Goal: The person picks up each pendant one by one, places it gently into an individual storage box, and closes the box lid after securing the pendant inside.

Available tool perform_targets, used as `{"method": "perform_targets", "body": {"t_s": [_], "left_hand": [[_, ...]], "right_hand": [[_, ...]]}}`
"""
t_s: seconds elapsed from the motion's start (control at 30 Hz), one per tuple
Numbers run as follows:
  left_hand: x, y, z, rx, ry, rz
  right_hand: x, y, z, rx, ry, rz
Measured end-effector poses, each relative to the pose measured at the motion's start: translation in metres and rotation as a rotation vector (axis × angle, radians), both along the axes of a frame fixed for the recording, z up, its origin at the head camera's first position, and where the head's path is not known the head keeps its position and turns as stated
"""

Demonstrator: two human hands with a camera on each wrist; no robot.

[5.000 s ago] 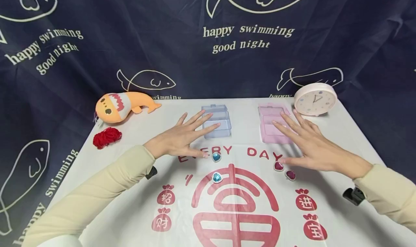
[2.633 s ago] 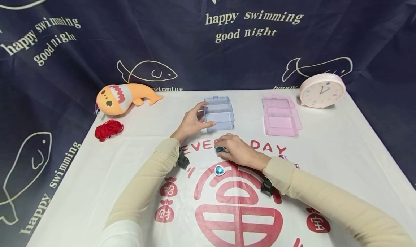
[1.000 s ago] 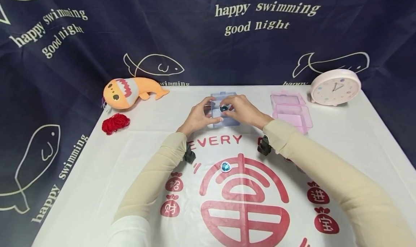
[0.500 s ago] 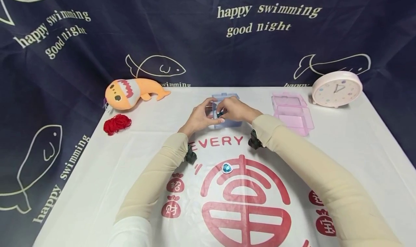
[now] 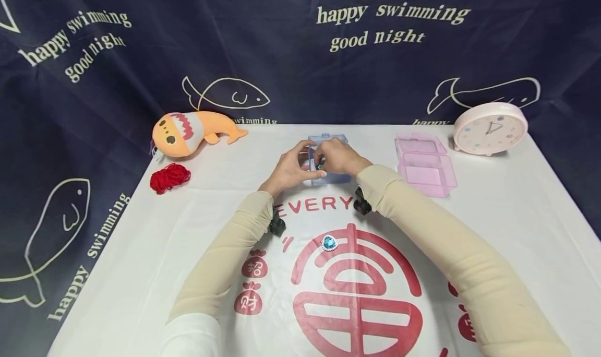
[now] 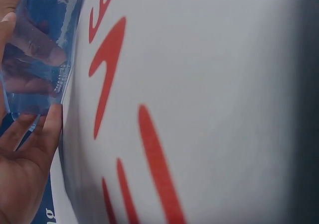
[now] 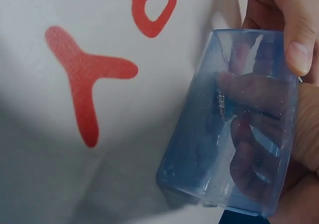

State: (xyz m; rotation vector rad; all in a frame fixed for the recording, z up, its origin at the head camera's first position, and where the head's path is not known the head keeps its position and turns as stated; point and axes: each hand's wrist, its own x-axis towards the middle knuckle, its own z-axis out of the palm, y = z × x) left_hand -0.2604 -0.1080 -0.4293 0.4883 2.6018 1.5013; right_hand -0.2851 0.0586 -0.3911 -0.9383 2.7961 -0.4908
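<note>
My left hand (image 5: 290, 168) holds the left side of a clear blue plastic box (image 5: 335, 178), thumb at the front and fingers behind; its lid stands open at the back. My right hand (image 5: 340, 156) reaches down into the box. Its fingers pinch a blue heart-shaped gem (image 5: 320, 165), mostly covered by the hand in the head view. Through the box wall in the right wrist view, the gem's beaded rim (image 7: 222, 103) shows at the fingertips. A second blue heart gem (image 5: 329, 242) lies on the printed red pattern in front.
An open pink plastic box (image 5: 424, 171) stands to the right, with a round clock (image 5: 490, 129) behind it. An orange plush shark (image 5: 192, 132) and a bundle of red yarn (image 5: 170, 178) lie at left. The right sleeve (image 5: 436, 242) crosses the table's right part.
The right hand has picked up one blue gem, carried it to the blue box and lowered it inside. The left hand has moved onto that box. The pink gems are now hidden behind the right sleeve.
</note>
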Motion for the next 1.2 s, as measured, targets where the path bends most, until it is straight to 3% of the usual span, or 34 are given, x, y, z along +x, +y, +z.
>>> {"method": "perform_targets", "body": {"t_s": [0.27,0.5,0.67,0.8,1.07,1.2], "left_hand": [[0.001,0.001,0.0,0.013,-0.019,0.0],[0.001,0.002,-0.001,0.039,-0.075,0.008],[0.0,0.001,0.0,0.026,-0.057,0.015],[0.0,-0.001,0.001,0.016,-0.042,0.024],[0.002,0.0,0.002,0.029,-0.084,0.027],[0.003,0.001,0.002,0.031,-0.089,0.02]], "right_hand": [[0.002,0.006,0.004,-0.048,0.013,0.067],[0.02,0.027,0.026,-0.166,0.075,0.108],[0.055,0.044,0.044,-0.31,0.099,0.049],[0.09,0.052,0.044,-0.386,0.117,0.066],[0.156,0.053,0.011,-0.35,0.064,0.14],[0.176,0.052,-0.007,-0.291,0.041,0.154]]}}
